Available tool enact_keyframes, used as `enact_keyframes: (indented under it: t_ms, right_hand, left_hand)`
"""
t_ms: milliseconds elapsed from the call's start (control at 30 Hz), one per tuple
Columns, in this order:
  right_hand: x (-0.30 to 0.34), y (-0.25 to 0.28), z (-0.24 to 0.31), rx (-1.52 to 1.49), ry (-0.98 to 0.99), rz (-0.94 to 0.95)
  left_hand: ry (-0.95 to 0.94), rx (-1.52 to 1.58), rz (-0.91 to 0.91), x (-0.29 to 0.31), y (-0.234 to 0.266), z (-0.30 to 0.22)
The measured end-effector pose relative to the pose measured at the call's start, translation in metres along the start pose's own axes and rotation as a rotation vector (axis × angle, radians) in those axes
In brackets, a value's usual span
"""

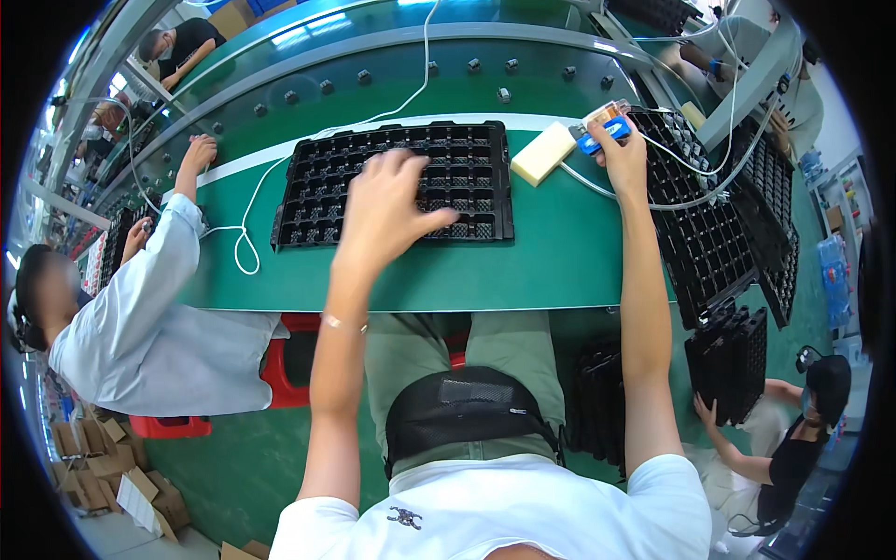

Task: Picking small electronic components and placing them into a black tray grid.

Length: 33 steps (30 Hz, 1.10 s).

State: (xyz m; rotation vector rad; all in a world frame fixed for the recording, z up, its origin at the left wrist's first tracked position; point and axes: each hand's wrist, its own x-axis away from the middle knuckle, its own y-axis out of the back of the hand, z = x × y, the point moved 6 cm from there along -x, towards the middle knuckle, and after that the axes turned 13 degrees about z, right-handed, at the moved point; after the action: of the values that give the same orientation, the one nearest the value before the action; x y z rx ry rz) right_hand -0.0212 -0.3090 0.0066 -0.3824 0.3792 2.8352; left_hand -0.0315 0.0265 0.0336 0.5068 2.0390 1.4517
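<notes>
A black plastic tray (336,177) with many small compartments lies on the green work table (551,261). My left hand (387,201) hovers over the tray's middle with fingers spread, holding nothing. My right hand (621,149) reaches to the far right of the table and grips a small blue and clear tool (602,131) with a white cable running from it. A pale yellow block (543,153) lies just left of that hand, beside the tray's right end.
More black trays (709,233) sit stacked at the right, and others (733,359) stand below the table. A person in a light blue shirt (140,317) sits at my left, a hand on the table. Another person (793,448) crouches lower right. A white cable (247,243) loops left of the tray.
</notes>
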Motion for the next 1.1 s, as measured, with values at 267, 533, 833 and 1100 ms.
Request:
enact_keyframes:
  t_ms: [267, 533, 833, 1100]
  right_hand:
    - [0.002, -0.035, 0.003, 0.458, 0.099, 0.005]
    - [0.007, -0.047, -0.003, 0.511, 0.127, 0.014]
    - [0.004, -0.038, -0.008, 0.541, 0.088, 0.017]
    - [-0.014, -0.044, -0.012, 0.567, 0.067, 0.072]
  left_hand:
    - [0.14, -0.102, 0.174, 0.066, -0.016, 0.026]
    - [-0.026, -0.032, 0.04, 0.09, 0.037, -0.035]
    - [0.038, 0.381, 0.032, 0.138, 0.103, -0.063]
    - [0.231, 0.589, -0.129, 0.216, 0.137, -0.044]
